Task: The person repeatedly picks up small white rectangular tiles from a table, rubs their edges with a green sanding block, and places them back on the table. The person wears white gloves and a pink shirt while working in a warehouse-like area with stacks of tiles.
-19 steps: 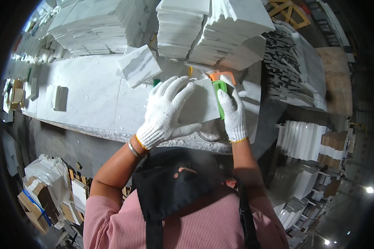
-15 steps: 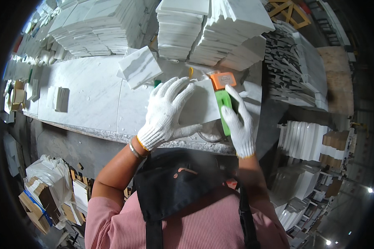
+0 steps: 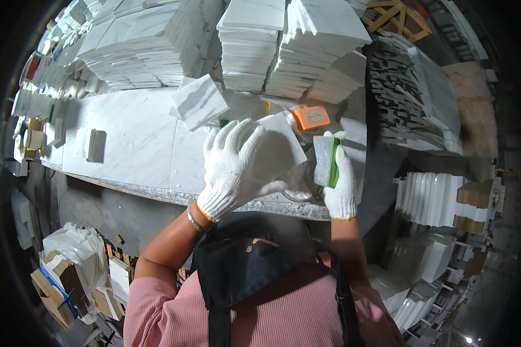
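Observation:
My left hand (image 3: 230,165), in a white knit glove, lies over the left part of a pale marble tile (image 3: 278,144) with its fingers stretched out flat. The hand hides that side of the tile. My gloved right hand (image 3: 344,182) grips a green sanding block (image 3: 333,165) just right of the tile, apart from it. The block's grey-white face is turned toward the tile. Beyond the tile's far right corner rests an orange block (image 3: 312,118) of similar size.
The marble-topped bench (image 3: 127,136) carries a loose veined tile (image 3: 200,102) and a small upright stack of tiles (image 3: 88,144) at left. Tall tile stacks (image 3: 252,52) stand along the back. Piled stone strips (image 3: 408,92) sit beyond the right side.
My right hand has drawn the green block off the tile's right edge and turned its grey face into view. My left hand stays on the tile, which has turned slightly.

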A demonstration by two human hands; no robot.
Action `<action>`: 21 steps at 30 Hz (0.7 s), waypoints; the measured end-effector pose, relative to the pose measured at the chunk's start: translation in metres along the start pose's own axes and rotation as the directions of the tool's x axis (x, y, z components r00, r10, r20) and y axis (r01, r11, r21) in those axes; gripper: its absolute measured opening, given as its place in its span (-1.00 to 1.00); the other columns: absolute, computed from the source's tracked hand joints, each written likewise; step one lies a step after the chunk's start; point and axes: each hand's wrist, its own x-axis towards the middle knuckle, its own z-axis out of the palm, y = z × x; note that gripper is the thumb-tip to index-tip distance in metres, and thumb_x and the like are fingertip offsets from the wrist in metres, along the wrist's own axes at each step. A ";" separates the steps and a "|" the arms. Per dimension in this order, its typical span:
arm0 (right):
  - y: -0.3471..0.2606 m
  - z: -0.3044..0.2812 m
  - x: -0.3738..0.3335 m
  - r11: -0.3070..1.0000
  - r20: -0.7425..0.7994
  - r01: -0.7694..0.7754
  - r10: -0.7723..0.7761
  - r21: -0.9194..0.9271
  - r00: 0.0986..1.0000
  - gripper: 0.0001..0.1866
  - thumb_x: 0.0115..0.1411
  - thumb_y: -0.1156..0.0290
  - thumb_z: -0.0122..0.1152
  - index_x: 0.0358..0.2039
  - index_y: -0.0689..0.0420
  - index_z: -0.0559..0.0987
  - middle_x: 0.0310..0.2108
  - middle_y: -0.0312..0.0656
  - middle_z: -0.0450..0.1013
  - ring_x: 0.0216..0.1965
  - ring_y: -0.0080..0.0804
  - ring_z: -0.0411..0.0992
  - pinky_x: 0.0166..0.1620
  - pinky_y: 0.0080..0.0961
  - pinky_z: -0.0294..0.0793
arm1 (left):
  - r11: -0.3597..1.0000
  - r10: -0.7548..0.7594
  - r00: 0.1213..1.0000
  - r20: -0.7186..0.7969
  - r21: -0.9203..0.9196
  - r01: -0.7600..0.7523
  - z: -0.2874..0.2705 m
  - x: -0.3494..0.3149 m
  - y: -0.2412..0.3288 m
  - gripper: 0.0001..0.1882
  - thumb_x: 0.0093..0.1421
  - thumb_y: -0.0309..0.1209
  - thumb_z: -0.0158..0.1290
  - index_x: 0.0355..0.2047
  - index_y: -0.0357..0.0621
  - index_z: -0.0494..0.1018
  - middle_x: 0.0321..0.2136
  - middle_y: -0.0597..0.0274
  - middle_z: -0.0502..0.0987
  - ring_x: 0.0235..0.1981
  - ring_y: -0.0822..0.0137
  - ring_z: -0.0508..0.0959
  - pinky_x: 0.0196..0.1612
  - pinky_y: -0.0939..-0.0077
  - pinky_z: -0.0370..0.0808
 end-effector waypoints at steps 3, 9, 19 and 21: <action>0.003 0.000 -0.008 0.990 0.041 -0.086 0.082 0.114 0.996 -0.48 0.41 0.16 0.09 0.26 0.19 0.43 0.12 -0.20 0.48 0.06 -0.43 0.48 0.09 -0.47 0.45 | 0.995 -0.035 0.997 0.062 -0.095 0.041 -0.014 -0.008 0.004 0.14 -0.29 0.24 0.41 0.26 -0.11 0.35 0.22 -0.05 0.36 0.24 -0.11 0.33 0.24 -0.13 0.20; 0.003 0.015 0.002 0.994 -0.023 -0.047 0.050 0.101 0.998 -0.49 0.38 0.17 0.11 0.23 0.20 0.45 0.10 -0.18 0.49 0.08 -0.40 0.47 0.14 -0.42 0.42 | 0.981 0.124 0.978 0.169 -0.170 -0.094 -0.030 -0.013 -0.007 -0.12 -0.20 0.03 0.43 0.14 -0.04 0.47 0.10 0.09 0.44 0.08 -0.05 0.44 0.11 0.08 0.39; -0.005 0.030 -0.004 0.984 0.042 0.126 -0.121 -0.128 0.992 -0.42 0.40 0.26 0.04 0.39 0.08 0.29 0.22 -0.20 0.38 0.20 -0.43 0.36 0.25 -0.43 0.32 | 0.971 0.229 0.960 0.162 -0.105 -0.214 -0.016 0.011 -0.019 -0.15 -0.12 0.17 0.35 0.13 0.00 0.47 0.36 -0.05 0.21 0.38 -0.23 0.16 0.34 -0.18 0.14; -0.007 0.038 -0.009 0.956 0.062 0.184 -0.174 -0.228 0.983 -0.39 0.41 0.26 0.05 0.42 0.09 0.25 0.26 -0.20 0.34 0.21 -0.47 0.34 0.26 -0.43 0.30 | 0.967 0.245 0.952 0.186 -0.124 -0.224 -0.012 0.011 -0.018 -0.12 -0.04 0.20 0.28 0.19 -0.05 0.40 0.37 -0.09 0.19 0.40 -0.22 0.13 0.37 -0.24 0.05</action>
